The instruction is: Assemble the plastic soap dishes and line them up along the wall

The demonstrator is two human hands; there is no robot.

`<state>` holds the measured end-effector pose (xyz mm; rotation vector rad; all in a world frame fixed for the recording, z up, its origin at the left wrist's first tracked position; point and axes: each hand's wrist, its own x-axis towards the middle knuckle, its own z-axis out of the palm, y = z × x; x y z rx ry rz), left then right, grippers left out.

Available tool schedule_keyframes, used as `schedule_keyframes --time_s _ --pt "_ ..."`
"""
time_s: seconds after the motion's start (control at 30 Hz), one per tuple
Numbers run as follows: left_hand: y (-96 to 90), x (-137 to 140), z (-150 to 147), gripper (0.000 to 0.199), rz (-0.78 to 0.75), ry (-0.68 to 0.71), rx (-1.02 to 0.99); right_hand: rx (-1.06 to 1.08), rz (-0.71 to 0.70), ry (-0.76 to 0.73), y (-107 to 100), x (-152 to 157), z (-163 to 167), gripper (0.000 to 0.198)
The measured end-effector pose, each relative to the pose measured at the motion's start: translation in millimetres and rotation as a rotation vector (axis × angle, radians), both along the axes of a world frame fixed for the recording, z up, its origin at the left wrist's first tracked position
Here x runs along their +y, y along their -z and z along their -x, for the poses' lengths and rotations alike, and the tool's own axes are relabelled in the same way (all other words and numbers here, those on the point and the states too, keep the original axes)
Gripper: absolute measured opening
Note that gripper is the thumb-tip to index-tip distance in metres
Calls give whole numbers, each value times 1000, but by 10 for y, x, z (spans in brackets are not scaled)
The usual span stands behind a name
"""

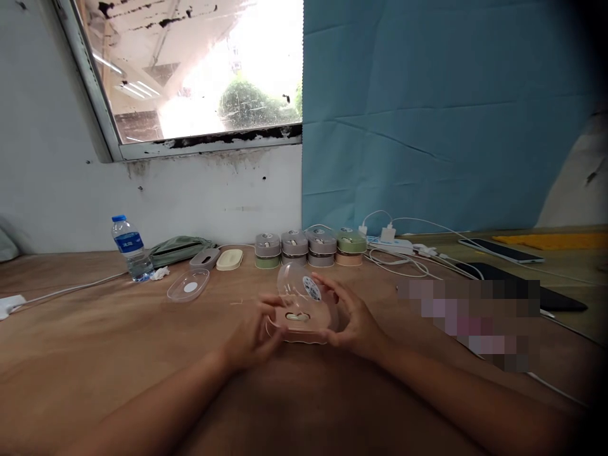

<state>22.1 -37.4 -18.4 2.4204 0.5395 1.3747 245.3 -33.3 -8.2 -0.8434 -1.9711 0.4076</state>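
Observation:
A pink plastic box (311, 324) sits on the table in front of me, with an oval cut-out in its top where something pale shows. A clear plastic lid (292, 285) with a round dark-patterned sticker stands tilted up over its back. My left hand (251, 332) grips the box's left side, thumb at the front and fingers behind. My right hand (358, 323) curls round the right side, its thumb by the front corner and its fingertips at the lid's upper edge. Whether the lid touches the box is unclear.
Behind stand stacked lidded boxes, grey (294, 244) and green (351, 242). To the left are another clear lid (189, 286), a cream oval piece (230, 259), a grey ring-like piece (205, 258), a green pouch (180, 249) and a water bottle (130, 247). Cables, a power strip (392, 245) and a phone (501, 250) lie right.

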Motion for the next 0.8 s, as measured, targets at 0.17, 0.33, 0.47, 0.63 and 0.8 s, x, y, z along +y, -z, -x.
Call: schedule_keyframes --time_s 0.17,0.33,0.47,0.63,0.8 --pt "78 570 294 13 -68 -603 60 -110 -29 -14 76 257 -134 67" --pt "118 1204 516 37 48 -1026 519 -181 40 -35 125 245 -44 54" --pt "129 1454 606 44 136 -1099 558 -298 121 -74 115 200 -32 54" --pt "113 1343 633 39 158 -1116 597 -341 199 -144 108 205 -75 60" --pt "47 889 628 30 130 -1059 640 -350 220 -159 80 195 -77 61"
